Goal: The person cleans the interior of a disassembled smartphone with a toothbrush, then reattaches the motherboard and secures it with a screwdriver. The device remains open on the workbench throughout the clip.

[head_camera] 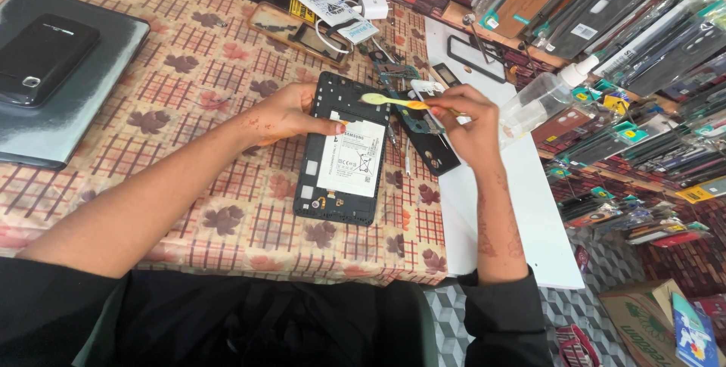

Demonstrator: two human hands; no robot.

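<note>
An opened black tablet (327, 202) lies face down on the patterned tablecloth, its white battery (352, 157) exposed. My left hand (283, 113) rests on the tablet's upper left edge, fingers pressing near the battery's top. My right hand (470, 121) grips a yellow toothbrush (389, 101) whose head is over the tablet's top edge. A dark circuit board (427, 144) lies just right of the tablet, under my right hand.
A grey laptop (83, 87) with a black phone (41, 57) on it sits far left. Tablet parts, a charger (374, 6) and cable lie at the back. A clear spray bottle (541, 98) stands on a white board (529, 208). Packaged phone cases (643, 49) crowd the right.
</note>
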